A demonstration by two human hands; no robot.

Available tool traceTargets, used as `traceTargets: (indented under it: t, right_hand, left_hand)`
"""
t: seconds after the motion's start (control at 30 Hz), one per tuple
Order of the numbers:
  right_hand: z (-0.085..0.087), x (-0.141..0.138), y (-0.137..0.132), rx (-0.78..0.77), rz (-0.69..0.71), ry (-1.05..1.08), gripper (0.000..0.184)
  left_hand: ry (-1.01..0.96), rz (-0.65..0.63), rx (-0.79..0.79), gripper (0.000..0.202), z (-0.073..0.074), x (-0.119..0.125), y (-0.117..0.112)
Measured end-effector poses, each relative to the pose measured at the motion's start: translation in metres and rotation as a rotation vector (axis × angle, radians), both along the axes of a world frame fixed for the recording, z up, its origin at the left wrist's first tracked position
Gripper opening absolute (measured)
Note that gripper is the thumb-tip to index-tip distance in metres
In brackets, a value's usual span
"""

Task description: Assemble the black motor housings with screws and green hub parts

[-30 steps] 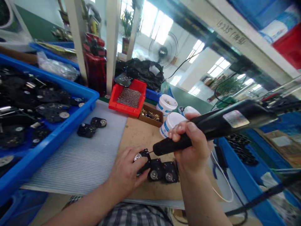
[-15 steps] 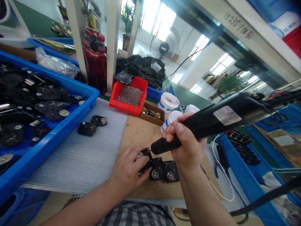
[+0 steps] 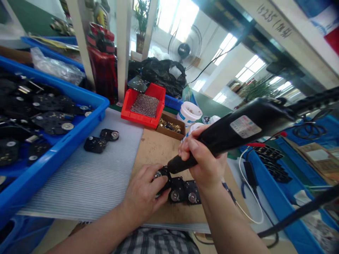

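"Hands?"

"Together but not touching, over the wooden board point(image 3: 156, 155). Left hand point(image 3: 143, 194) is clamped on a black plate point(image 3: 162, 174) with a round metal hub. Right hand point(image 3: 202, 158) is wrapped around an electric screwdriver point(image 3: 238, 128), its nose right up at that plate. The bit itself is hidden."

"Where's the plate?"

"Near the front edge of the board, just beside 2 more black plates point(image 3: 177, 188) in a row."

"What could go wrong?"

"The bit could skid off and catch the left fingers point(image 3: 159, 192), which sit right beside it. A looser grip could let the plate shift, and the long tool body, angled up and away, could lever the nose sideways."

"What's around?"

"Left of the board, a grey ribbed mat point(image 3: 79, 176) holds 2 black plates point(image 3: 95, 144), with a blue crate point(image 3: 53, 160) of similar parts past it. Beyond the board sit a red tray point(image 3: 137, 120) of tiny parts, a brown box point(image 3: 169, 128) of brass bits and a white tub point(image 3: 188, 114). Right of the board runs a white cable point(image 3: 247, 183)."

"Anything in the way?"

"Only the 2 hands, crowding that one spot."
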State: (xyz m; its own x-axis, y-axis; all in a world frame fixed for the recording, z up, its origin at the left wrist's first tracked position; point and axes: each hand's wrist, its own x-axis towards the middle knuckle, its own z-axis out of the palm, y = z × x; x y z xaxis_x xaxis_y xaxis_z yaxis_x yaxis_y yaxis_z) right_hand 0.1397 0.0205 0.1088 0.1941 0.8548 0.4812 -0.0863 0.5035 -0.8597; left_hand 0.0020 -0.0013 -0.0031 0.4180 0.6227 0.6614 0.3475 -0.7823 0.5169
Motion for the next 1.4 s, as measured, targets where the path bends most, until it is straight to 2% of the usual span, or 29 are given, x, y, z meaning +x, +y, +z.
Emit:
traceTargets:
  t: [0.17, 0.27, 0.4, 0.5, 0.57, 0.7, 0.8, 0.83, 0.9, 0.97, 1.03, 1.13, 1.23, 1.4]
  right_hand:
    - [0.0, -0.005, -0.003, -0.012, -0.025, 0.031, 0.018]
    - [0.011, 0.0, -0.012, 0.016, -0.056, 0.072, 0.02]
    - [0.041, 0.03, -0.041, 0.169, -0.331, 0.203, 0.018]
    - [0.055, 0.057, -0.071, 0.209, -0.523, 0.234, 0.019]
    - [0.055, 0.07, -0.087, 0.196, -0.596, 0.256, 0.02]
    - [0.04, 0.081, -0.105, 0.161, -0.62, 0.281, 0.023]
    - [0.032, 0.088, -0.115, 0.142, -0.57, 0.27, 0.024]
    - [0.031, 0.09, -0.118, 0.137, -0.562, 0.271, 0.023]
    - [0.031, 0.096, -0.125, 0.139, -0.575, 0.283, 0.024]
    - [0.032, 0.1, -0.131, 0.146, -0.594, 0.303, 0.024]
    - [0.033, 0.101, -0.135, 0.159, -0.594, 0.307, 0.023]
    - [0.033, 0.099, -0.14, 0.158, -0.556, 0.277, 0.023]
    - [0.032, 0.097, -0.144, 0.148, -0.529, 0.248, 0.023]
    - [0.028, 0.097, -0.147, 0.143, -0.557, 0.252, 0.024]
  left_hand:
    - [0.03, -0.005, 0.001, 0.017, 0.002, -0.003, 0.001]
    - [0.075, -0.016, -0.013, 0.033, 0.007, -0.008, 0.0]
    - [0.092, -0.031, -0.06, 0.047, 0.025, -0.017, 0.006]
    - [0.084, 0.001, -0.143, 0.056, 0.045, -0.017, 0.03]
    - [0.127, -0.016, -0.207, 0.064, 0.053, -0.01, 0.056]
    - [0.368, -0.164, -0.315, 0.063, 0.047, 0.006, 0.112]
    - [0.495, -0.224, -0.315, 0.059, 0.046, 0.011, 0.128]
    - [0.525, -0.22, -0.297, 0.063, 0.05, 0.012, 0.125]
    - [0.589, -0.194, -0.248, 0.078, 0.062, 0.019, 0.105]
    - [0.69, -0.189, -0.198, 0.093, 0.072, 0.031, 0.071]
    - [0.799, -0.208, -0.152, 0.111, 0.074, 0.048, 0.034]
    - [0.9, -0.217, -0.114, 0.096, 0.068, 0.067, 0.001]
    - [0.916, -0.21, -0.099, 0.087, 0.078, 0.062, 0.005]
    - [0.876, -0.223, -0.066, 0.088, 0.126, 0.005, 0.048]
